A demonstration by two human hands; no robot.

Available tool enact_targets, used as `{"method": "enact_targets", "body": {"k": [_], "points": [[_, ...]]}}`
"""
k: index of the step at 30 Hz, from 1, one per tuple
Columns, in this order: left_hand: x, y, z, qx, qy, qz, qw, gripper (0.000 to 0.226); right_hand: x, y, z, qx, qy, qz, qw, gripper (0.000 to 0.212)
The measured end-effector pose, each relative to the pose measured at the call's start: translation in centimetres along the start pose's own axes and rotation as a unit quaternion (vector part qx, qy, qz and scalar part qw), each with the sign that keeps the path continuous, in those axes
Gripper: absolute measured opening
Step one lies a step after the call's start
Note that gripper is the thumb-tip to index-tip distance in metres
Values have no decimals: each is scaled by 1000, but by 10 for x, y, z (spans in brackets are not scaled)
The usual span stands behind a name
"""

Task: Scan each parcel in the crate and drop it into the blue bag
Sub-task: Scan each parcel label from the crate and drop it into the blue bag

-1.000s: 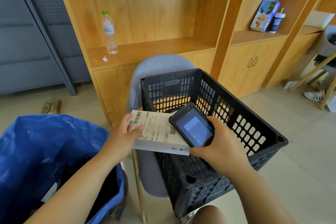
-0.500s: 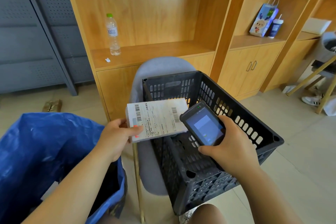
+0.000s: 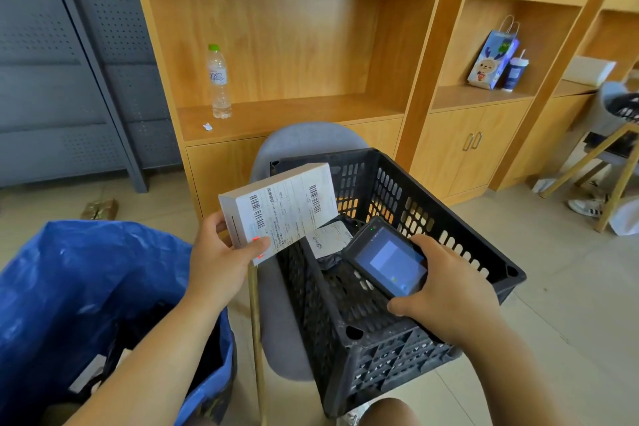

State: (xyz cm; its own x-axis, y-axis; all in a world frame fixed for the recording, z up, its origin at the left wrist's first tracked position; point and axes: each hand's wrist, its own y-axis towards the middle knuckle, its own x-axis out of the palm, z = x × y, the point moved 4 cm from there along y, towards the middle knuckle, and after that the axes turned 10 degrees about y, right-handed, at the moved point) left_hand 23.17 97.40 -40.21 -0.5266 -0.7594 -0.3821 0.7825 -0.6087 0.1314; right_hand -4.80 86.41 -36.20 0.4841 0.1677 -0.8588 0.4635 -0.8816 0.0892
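My left hand (image 3: pixel 221 259) grips a white boxed parcel (image 3: pixel 280 209) by its lower left corner, label facing me, tilted up over the left rim of the black crate (image 3: pixel 449 218). A red scanner mark shows on the label near my thumb. My right hand (image 3: pixel 446 294) holds a black handheld scanner (image 3: pixel 385 261), screen lit, above the crate's middle. Another labelled parcel (image 3: pixel 326 239) lies inside the crate, partly hidden by the scanner. The blue bag (image 3: pixel 69 273) stands open at lower left, with a white parcel visible inside.
The crate rests on a grey chair (image 3: pixel 304 142) in front of wooden shelving. A water bottle (image 3: pixel 218 81) stands on the shelf. A gift bag (image 3: pixel 492 59) and cup are on the right shelf. A wooden easel leg (image 3: pixel 587 156) stands at right.
My left hand lifted the white parcel up and leftward, tilting its label toward me. The scanner hand drew back to the right, uncovering a second parcel in the crate.
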Motion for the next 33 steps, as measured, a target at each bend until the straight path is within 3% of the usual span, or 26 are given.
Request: {"method": "enact_targets", "body": {"k": [9,16,26,27,30,33], "points": [[-3,-1,0,13,-20,7,1000,61,-2,-2,-2,-16,14,9,1000,80],[-41,-15,-35,-65,-111,19,991,27,12,-1,-31,-76,45,10,996,85],[-140,-56,-122,-124,130,134,975,16,52,5,-83,-154,77,-40,984,88],[-144,-56,-131,-133,175,122,968,15,55,5,-86,-155,78,-43,984,89],[-143,-57,-155,-189,287,47,938,44,62,4,-91,-153,74,-54,984,90],[-131,-58,-159,-197,302,-15,933,38,63,3,-90,-146,62,-59,986,87]]}}
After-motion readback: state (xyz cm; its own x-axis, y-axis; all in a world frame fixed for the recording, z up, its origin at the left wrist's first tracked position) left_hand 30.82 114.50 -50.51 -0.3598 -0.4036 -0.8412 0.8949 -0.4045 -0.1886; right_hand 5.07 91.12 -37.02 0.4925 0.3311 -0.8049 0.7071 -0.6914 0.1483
